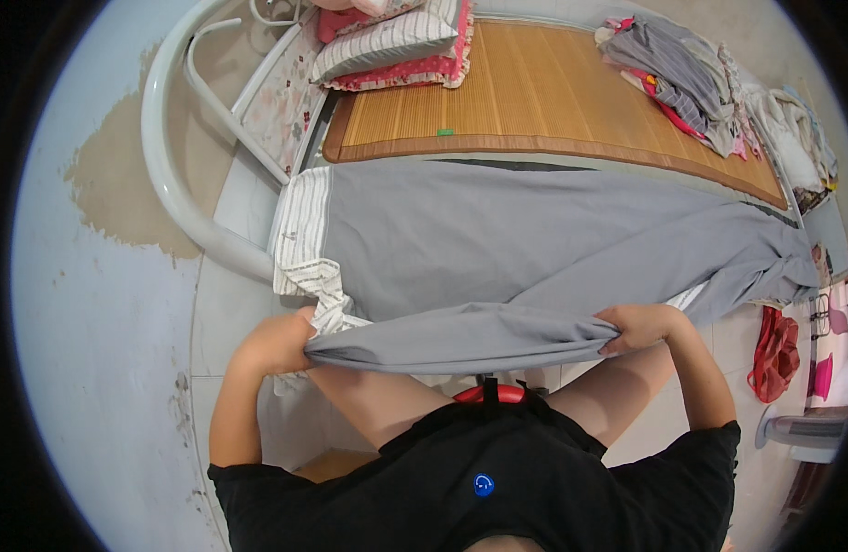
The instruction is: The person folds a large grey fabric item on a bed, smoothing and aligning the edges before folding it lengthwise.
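A large grey sheet (465,228) with a striped white border (304,214) lies along the near side of the bed. My left hand (279,343) grips its near edge at the left, where the striped part is twisted. Further right, my right hand (638,328) is closed on the same edge. Between both hands the grey cloth hangs gathered in a long fold above my thighs. At its right end the sheet is bunched into creases. The fingers of both hands are partly hidden by the cloth and by the hands themselves.
A woven bamboo mat (534,90) covers the bed's far side. Pillows (389,41) are stacked at the left, by a white metal headboard (165,138). Crumpled clothes (679,76) lie at the mat's right end. A red bag (776,355) and a fan (807,428) are at right.
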Demonstrator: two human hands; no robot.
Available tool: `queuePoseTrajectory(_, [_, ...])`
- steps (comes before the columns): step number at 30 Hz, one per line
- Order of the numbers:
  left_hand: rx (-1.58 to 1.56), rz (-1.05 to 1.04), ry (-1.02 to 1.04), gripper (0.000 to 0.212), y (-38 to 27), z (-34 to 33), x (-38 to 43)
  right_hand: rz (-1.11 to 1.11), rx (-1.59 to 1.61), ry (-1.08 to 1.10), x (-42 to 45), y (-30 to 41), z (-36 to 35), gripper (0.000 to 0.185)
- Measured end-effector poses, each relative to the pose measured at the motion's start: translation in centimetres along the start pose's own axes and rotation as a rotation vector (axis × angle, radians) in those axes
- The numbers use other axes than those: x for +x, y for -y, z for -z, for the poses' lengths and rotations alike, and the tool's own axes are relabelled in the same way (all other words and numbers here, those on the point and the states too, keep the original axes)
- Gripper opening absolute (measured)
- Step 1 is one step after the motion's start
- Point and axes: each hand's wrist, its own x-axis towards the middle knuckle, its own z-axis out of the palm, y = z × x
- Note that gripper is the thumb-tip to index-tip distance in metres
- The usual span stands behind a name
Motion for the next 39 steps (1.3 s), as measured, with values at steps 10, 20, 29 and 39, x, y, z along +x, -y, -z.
queuePoseTrajectory(10, [-0.082,-0.157,-0.374,0.029,0.2,-1.3,3.2,-0.135,0.126,-0.095,2.6,-1.8,-2.3,0.033])
queuePoseTrajectory(20, [-0.1,-0.002,-0.309,0.03,2.8,-0.6,6.8,-0.261,0.262,-0.179,2.4,-1.5,2.4,0.051])
queuePoseTrajectory(29, [0.109,0.301,-0.669,0.024,4.0,5.4,16.2,-0.045,0.297,-0.829,8.4,-4.6,9.6,0.02])
queuePoseTrajectory(39, [0.02,0.265,-0.885,0.017,5.0,7.3,16.3,0.058,0.183,-1.347,7.9,-6.0,12.5,0.024])
